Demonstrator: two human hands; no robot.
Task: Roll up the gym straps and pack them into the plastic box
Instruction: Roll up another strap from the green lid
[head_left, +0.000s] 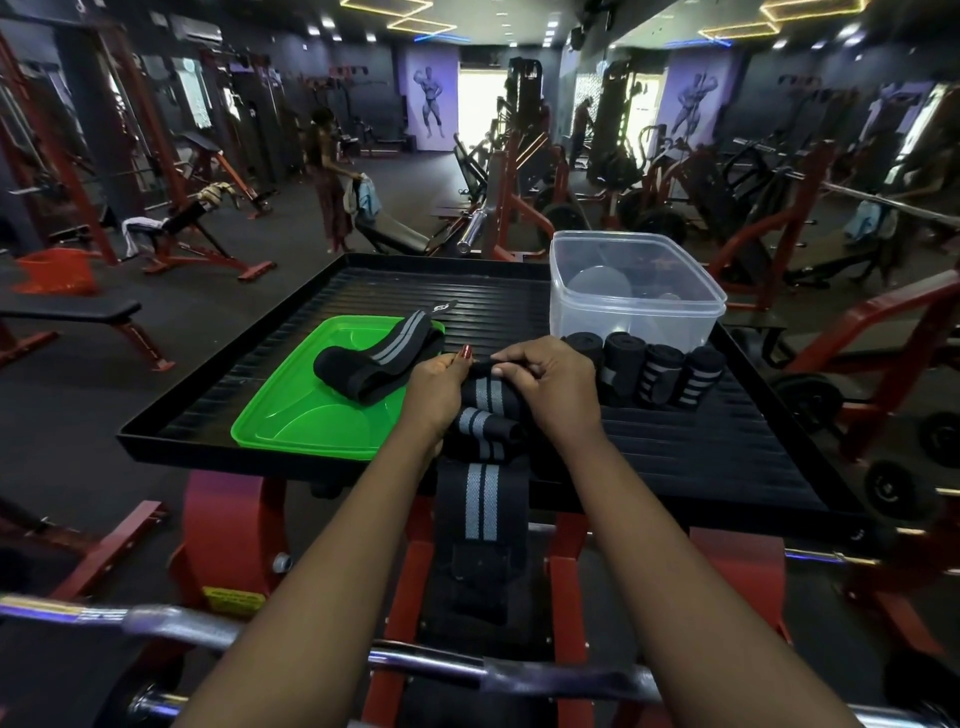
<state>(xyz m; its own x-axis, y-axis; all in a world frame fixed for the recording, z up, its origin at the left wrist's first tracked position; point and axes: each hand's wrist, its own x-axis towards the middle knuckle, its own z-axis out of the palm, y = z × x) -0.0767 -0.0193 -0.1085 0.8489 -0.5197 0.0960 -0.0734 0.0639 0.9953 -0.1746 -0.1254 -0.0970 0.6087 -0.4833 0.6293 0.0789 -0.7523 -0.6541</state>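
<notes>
A long black strap with two grey stripes (482, 501) runs from the tray's front edge down toward me. Its far end is bunched between my hands. My left hand (435, 387) and my right hand (551, 387) both pinch that end, thumbs on top. Several rolled straps (655, 375) stand in a row just right of my right hand. Another unrolled strap (382, 358) lies folded across the green lid (291, 415). The clear plastic box (636, 291) stands open at the tray's back right, behind the rolls.
Everything rests on a ribbed black tray (701, 457) atop a red machine frame. A chrome bar (467, 670) crosses low in front of me. Benches, weight machines and a person stand farther back on the gym floor.
</notes>
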